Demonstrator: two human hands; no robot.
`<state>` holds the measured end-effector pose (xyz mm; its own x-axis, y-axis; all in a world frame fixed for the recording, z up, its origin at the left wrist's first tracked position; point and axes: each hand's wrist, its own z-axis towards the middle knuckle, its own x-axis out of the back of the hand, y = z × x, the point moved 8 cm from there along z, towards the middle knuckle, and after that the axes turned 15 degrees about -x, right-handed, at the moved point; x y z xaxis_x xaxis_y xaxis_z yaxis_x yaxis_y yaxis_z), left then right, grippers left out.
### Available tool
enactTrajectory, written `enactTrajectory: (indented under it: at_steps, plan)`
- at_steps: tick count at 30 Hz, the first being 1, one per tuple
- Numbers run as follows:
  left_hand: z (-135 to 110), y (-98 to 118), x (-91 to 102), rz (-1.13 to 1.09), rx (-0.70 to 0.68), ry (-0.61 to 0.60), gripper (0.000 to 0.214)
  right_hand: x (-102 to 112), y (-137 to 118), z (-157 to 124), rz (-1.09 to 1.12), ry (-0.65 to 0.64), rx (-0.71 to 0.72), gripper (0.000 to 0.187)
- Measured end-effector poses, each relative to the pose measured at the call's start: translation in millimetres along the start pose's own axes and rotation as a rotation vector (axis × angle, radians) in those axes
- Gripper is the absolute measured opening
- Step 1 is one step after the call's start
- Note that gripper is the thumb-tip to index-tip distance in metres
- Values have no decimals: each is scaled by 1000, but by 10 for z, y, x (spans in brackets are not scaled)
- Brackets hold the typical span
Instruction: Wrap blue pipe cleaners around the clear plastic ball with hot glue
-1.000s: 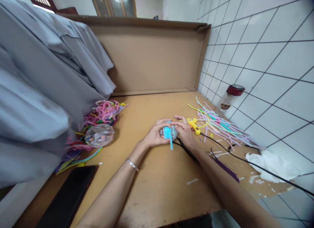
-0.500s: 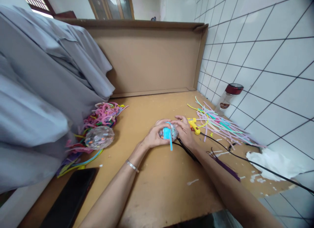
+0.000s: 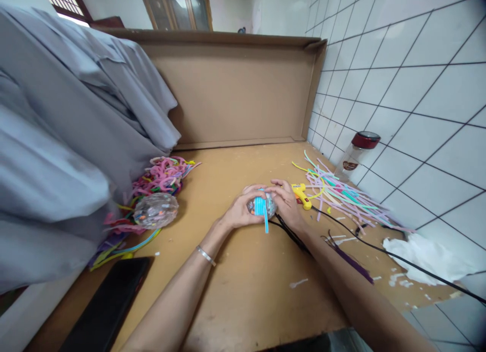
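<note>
Between my two hands, over the middle of the table, is a small clear plastic ball (image 3: pixel 271 206) with coloured bits inside. A bright blue pipe cleaner (image 3: pixel 260 206) lies in rows on its near face, with one loose end hanging down. My left hand (image 3: pixel 245 208) is wrapped round the ball's left side, thumb below and fingers on top. My right hand (image 3: pixel 285 200) touches the right side with bent fingers, the index finger lifted; its fingertips at the strip are partly hidden. A yellow glue gun (image 3: pixel 301 196) lies just right of my right hand.
Pipe cleaners (image 3: pixel 341 195) lie spread at the right beside a red-lidded bottle (image 3: pixel 357 152) and white tissue (image 3: pixel 421 256). A black cable (image 3: pixel 364 243) crosses there. At left are another clear ball (image 3: pixel 155 210), a coloured pile (image 3: pixel 170 175), a phone (image 3: pixel 110 304) and hanging grey cloth (image 3: pixel 76 139).
The whole view has shifted very slightly. Both hands keep almost the same hold on the ball, and the blue strip's loose end still hangs down.
</note>
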<state>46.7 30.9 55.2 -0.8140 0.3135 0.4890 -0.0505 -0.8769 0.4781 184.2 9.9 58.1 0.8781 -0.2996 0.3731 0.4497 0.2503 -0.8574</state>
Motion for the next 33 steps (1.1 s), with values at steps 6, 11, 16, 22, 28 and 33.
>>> enactTrajectory:
  at_steps: [6, 11, 16, 22, 28, 33]
  plan:
    - [5, -6, 10, -1, 15, 6, 47, 0, 11, 4, -12, 3, -11, 31]
    - [0, -9, 15, -2, -19, 15, 46, -23, -15, -18, -62, -10, 17, 30]
    - [-16, -58, 20, -1, 14, 27, 48, -20, -22, -31, -57, -2, 13, 31]
    - [-3, -44, 16, -5, -3, 28, 48, -46, -4, -29, -62, -23, 6, 30]
    - [8, -32, 17, 0, 6, 20, 48, 38, 0, 7, 29, 4, 1, 28]
    - [0, -42, 25, -8, -12, 41, 49, -7, -35, -28, -70, 9, 16, 33]
